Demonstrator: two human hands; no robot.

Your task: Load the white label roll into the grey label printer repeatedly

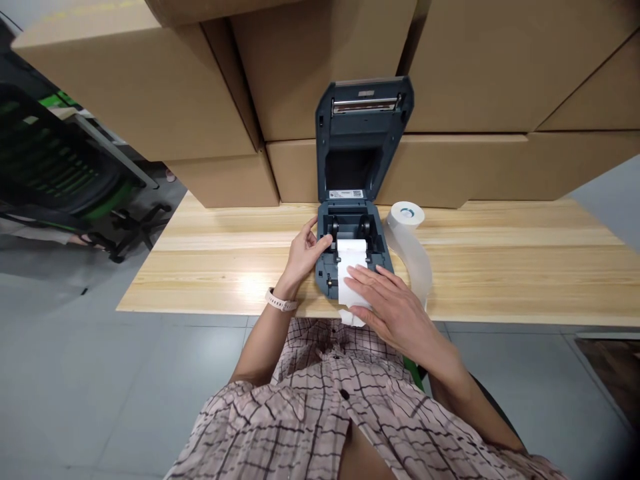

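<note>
While the printer [376, 248] stands at the front edge of the bench [525, 267] with its lid [360, 133] tipped fully back, we find both hands on it. The left hand [304, 257] lies against the printer's left wall, fingers loosely bent and their tips touching the inner edge; it grips nothing that we can make out. The right hand [390, 303] is spread flat, fingers straight, pressing on a white paper strip [350, 260]. That strip runs from the open bay over the printer's front and hangs a little past the bench edge. Just right of the printer stands a paper roll [406, 215], upright on end, and a band from it trails down along the printer's side. Whether band and strip join beneath the right hand we cannot tell. A pale watch [280, 301] sits on the left wrist. Cardboard boxes [150, 93] are stacked close behind the printer, and an office chair [65, 167] stands on the floor to the left.
</note>
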